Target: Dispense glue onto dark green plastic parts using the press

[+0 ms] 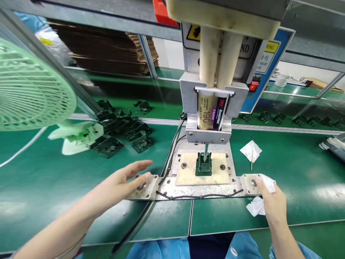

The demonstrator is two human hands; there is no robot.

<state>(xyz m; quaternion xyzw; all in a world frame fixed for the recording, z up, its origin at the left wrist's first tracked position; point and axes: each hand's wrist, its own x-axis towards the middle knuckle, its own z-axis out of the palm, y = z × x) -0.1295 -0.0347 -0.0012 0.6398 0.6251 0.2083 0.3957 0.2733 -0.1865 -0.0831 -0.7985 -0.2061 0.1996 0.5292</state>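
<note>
My left hand rests over the left button block, thumb by its round button and fingers stretched out. On the right button of the machine base lies the thumb of my right hand. A crumpled white tissue is held in that hand, sticking out on both sides. Between the hands, a dark green plastic part sits in a cream fixture plate. The thin greenish nozzle of a twin glue cartridge points down into the part.
Several dark plastic parts are heaped at the left beside a green fan. At the right, a wooden stick lies on a white wipe. More parts line the back strip. Black cables run left of the fixture.
</note>
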